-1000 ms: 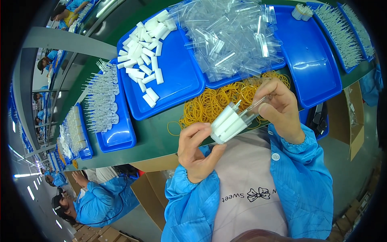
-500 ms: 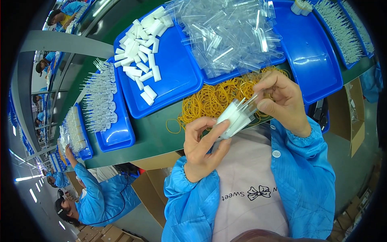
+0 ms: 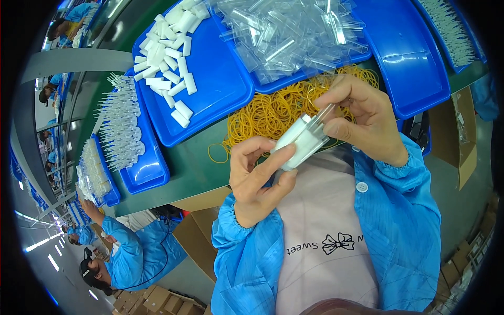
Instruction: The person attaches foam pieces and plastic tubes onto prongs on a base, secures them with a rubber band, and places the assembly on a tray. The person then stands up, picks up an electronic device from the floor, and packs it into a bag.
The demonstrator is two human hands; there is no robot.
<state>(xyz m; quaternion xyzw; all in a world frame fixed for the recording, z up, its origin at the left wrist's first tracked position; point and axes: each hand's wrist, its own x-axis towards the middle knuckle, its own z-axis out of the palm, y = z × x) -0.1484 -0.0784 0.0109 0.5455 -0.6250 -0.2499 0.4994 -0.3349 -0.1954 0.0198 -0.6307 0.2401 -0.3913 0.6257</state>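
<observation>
My left hand (image 3: 257, 178) and my right hand (image 3: 362, 118) hold between them a bundle of small white plastic pieces (image 3: 299, 142) close to my chest. My left fingers press on its lower end. My right fingers pinch a clear plastic sleeve (image 3: 321, 118) at its upper end. Just beyond the hands lies a heap of yellow rubber bands (image 3: 273, 110) on the green table (image 3: 194, 168).
A blue tray (image 3: 226, 89) with loose white pieces stands at the back left. Another blue tray (image 3: 362, 52) holds a pile of clear sleeves (image 3: 289, 37), and a further blue tray (image 3: 415, 63) sits right. Left trays (image 3: 152, 168) carry white parts. Other workers (image 3: 131, 247) sit along the left.
Both hands have drawn the white bundle a little nearer my chest, and my left fingers have closed further round its lower end. The clear sleeve sits further over the bundle.
</observation>
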